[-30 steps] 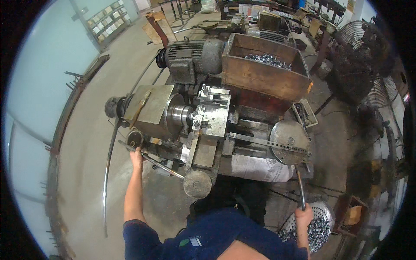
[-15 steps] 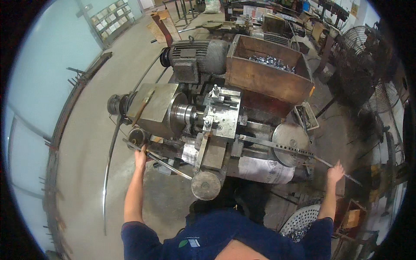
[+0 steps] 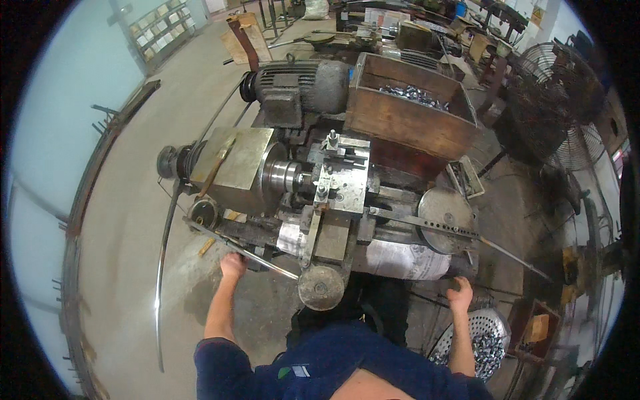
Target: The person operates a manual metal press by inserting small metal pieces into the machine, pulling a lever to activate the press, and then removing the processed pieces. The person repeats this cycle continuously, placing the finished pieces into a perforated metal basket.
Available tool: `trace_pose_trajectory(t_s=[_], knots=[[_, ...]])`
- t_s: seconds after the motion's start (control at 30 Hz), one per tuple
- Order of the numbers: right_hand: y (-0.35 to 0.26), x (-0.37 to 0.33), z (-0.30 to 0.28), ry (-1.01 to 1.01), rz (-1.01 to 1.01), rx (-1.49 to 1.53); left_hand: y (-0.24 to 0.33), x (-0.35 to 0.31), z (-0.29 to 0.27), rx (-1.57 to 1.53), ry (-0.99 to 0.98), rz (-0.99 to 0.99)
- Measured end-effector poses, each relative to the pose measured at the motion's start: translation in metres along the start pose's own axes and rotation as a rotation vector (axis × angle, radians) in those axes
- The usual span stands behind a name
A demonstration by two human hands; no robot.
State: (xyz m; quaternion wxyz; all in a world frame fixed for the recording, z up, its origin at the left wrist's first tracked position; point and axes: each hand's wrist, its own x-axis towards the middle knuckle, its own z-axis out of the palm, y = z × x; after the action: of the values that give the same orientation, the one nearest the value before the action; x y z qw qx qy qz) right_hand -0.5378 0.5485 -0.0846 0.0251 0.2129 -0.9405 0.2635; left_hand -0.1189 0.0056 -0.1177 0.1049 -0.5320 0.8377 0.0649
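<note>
My left hand (image 3: pixel 233 265) is just below the slanting metal lever rod (image 3: pixel 267 262) at the lathe's front left; its fingers are mostly hidden, and whether they touch the rod is unclear. My right hand (image 3: pixel 459 295) hangs off the lathe's front right corner, loosely curled with thumb and fingers apart, holding nothing visible. Beyond it, the long lever (image 3: pixel 513 255) with a row of holes slants outward, released. Between my arms stand the chuck (image 3: pixel 285 177), the tool slide (image 3: pixel 345 177), a round handwheel-like disc (image 3: pixel 321 288) and a larger disc (image 3: pixel 447 220).
A perforated basin (image 3: pixel 443 340) of small shiny metal parts lies below my right hand, beside a wooden box (image 3: pixel 535 327). A wooden crate (image 3: pixel 410 117) of similar parts and a motor (image 3: pixel 303 87) stand behind. A fan (image 3: pixel 553 87) stands right; a brush (image 3: pixel 217 167) lies on the headstock cover.
My right hand has let go of the long lever and moved inward, toward the basin. My left hand has shifted slightly right and nearer to me, away from its spot on the lever rod.
</note>
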Motion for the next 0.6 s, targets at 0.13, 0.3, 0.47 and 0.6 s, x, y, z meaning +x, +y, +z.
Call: trace_pose_trajectory(t_s=[0.13,0.3,0.47,0.6], knots=[[-0.037,0.001,-0.016,-0.091,0.049,0.129,0.033,-0.004,0.082,-0.39,0.319,-0.22],[-0.058,0.03,-0.047,-0.013,-0.067,0.117,-0.015,0.004,0.017,0.091,-0.227,0.047],[-0.117,0.09,-0.075,0.229,-0.464,0.079,-0.014,0.011,0.017,0.066,-0.203,0.052],[-0.234,0.125,-0.082,0.005,-0.556,0.198,-0.041,-0.006,-0.033,-0.217,-0.228,0.021]])
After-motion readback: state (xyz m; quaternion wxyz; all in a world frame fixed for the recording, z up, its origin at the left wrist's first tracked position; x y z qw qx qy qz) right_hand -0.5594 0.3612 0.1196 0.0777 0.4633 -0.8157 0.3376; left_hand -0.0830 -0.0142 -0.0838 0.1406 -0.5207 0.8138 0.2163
